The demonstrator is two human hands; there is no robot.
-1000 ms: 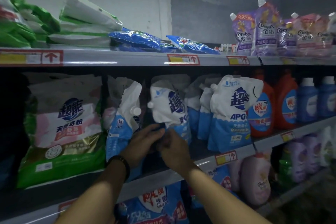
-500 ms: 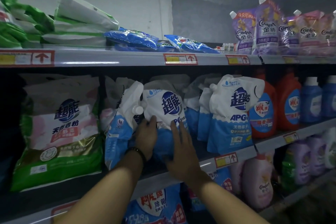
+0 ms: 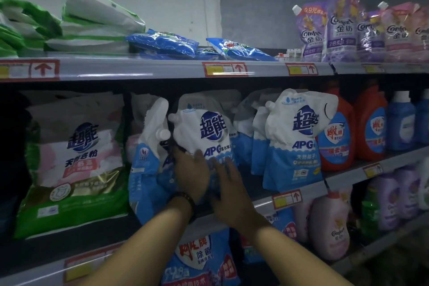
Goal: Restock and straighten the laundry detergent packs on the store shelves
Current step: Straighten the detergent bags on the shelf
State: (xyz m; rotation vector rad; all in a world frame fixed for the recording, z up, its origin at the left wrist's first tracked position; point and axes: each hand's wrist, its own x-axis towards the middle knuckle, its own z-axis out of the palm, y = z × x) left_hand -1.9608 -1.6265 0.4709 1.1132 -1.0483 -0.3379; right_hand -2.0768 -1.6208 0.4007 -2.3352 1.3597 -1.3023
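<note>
Steadying a floppy, liquid-heavy detergent pouch: slick film, probably best held low, on both sides of the base.
Right hand lays straight fingers flat on its lower front; left hand, just beside, wraps the lower left side, thumb in front. Above them the pouch stands upright near the middle shelf's front edge.

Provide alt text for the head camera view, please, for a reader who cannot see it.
Two bare hands steady an upright blue-and-white detergent pouch on the middle shelf: the left hand holds its left edge, the right hand lies flat on its lower front. Similar pouches, a green-and-pink powder bag and orange bottles stand alongside.
</note>
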